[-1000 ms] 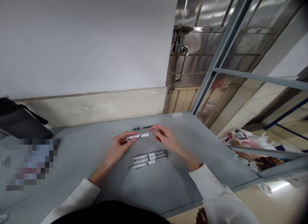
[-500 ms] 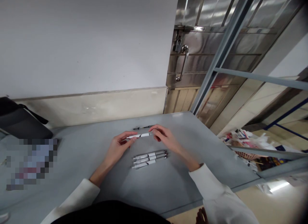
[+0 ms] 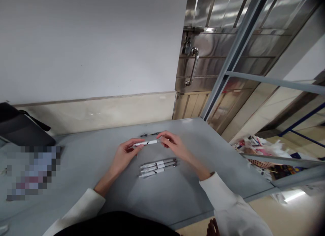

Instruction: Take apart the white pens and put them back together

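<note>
A white pen point(image 3: 151, 142) with a dark mark on its barrel is held level above the table. My left hand point(image 3: 127, 150) pinches its left end between thumb and fingers. At the other end, the thumb and fingers of my right hand point(image 3: 172, 143) are closed on the pen's tip part, which they largely hide. Below the hands, several white pens point(image 3: 155, 169) with dark and silvery right ends lie side by side. Behind the held pen rests a thin dark pen part point(image 3: 149, 134), partly hidden by my right hand.
The grey table point(image 3: 83, 161) meets a wall at the back. A dark grey bag point(image 3: 25, 127) stands at the left, near a blurred-out flat object point(image 3: 35, 173). On the right rise a metal frame point(image 3: 225, 73) and a basket point(image 3: 261, 162) of mixed items.
Almost nothing differs. The fingers of my right hand have shifted slightly at the pen's right end; my left hand keeps its grip.
</note>
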`<state>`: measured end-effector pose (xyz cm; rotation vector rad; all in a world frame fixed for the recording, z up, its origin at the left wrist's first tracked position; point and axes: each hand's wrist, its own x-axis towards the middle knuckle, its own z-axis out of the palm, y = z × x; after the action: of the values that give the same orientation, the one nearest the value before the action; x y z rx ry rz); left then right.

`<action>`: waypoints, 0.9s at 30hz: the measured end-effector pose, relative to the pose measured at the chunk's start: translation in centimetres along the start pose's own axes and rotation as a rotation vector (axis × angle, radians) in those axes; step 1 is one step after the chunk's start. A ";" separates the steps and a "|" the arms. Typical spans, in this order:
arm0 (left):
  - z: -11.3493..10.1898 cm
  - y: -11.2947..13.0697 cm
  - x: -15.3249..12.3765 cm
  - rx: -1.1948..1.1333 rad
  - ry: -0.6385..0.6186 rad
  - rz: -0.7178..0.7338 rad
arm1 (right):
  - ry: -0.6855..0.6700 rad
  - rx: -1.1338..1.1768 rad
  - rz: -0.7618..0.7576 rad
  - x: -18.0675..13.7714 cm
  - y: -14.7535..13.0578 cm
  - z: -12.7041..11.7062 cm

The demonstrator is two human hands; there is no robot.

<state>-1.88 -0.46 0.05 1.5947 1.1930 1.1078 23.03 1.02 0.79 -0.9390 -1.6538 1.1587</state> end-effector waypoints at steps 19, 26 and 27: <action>0.1 0.1 0.1 -0.044 -0.065 0.013 | -0.016 -0.079 -0.038 -0.2 -0.2 0.2; 0.3 0.2 -0.1 -0.062 -0.064 0.028 | -0.036 -0.103 -0.036 -0.2 0.1 0.1; 0.3 0.3 -0.1 -0.077 -0.063 0.025 | -0.038 -0.095 -0.035 -0.2 0.1 0.1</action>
<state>-1.55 -0.67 0.20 1.5774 1.0797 1.0984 23.02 0.82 0.63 -0.9483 -1.7617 1.0883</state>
